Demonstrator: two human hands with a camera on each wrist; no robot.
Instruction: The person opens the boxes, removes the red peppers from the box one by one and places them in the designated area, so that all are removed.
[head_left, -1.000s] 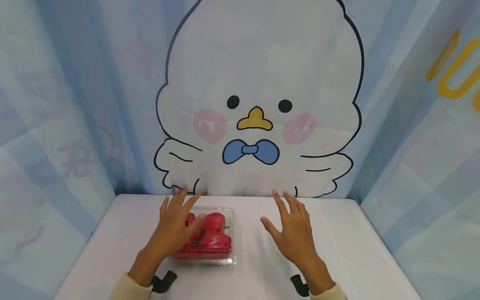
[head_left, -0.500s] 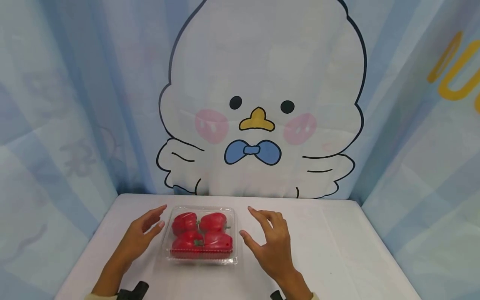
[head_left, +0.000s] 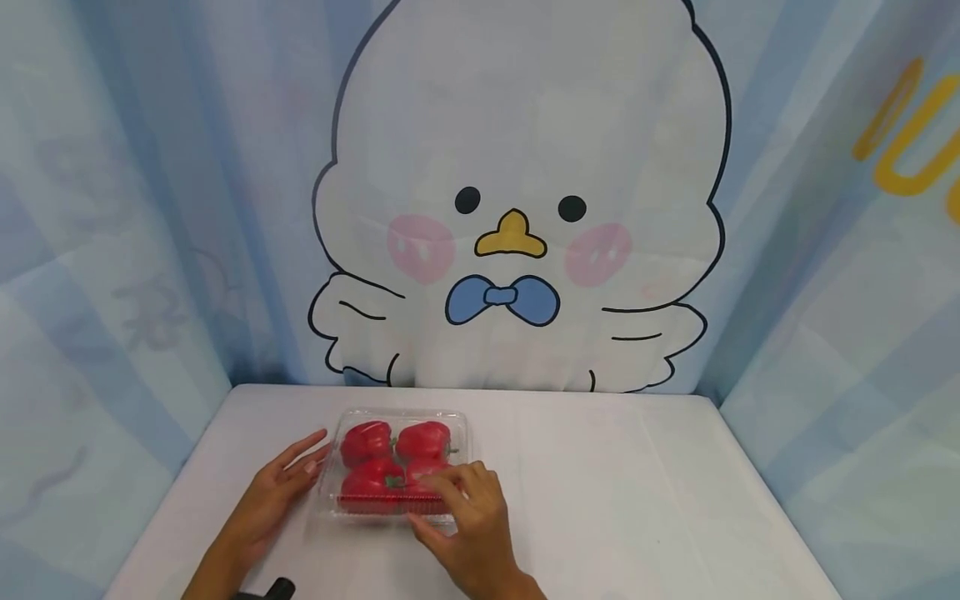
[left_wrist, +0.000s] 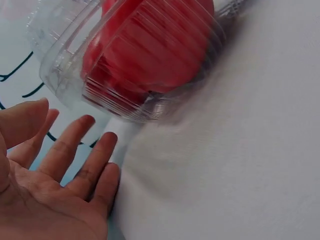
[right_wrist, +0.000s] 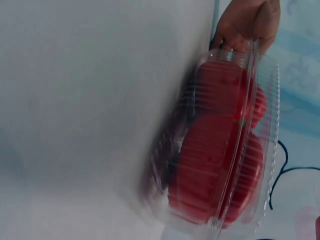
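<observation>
Pepper (head_left: 420, 469) half-hidden behind right hand (head_left: 474, 521), thumb and fingers apart; left hand (head_left: 268, 493) spread

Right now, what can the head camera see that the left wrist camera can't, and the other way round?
Only the head view shows the right hand by the container's front, the printed bird's blue bow tie and yellow beak.

Only the left wrist view shows the left hand palm-on, its fingers spread.

Both show that hand, the clear container, red peppers inside and the white table.
</observation>
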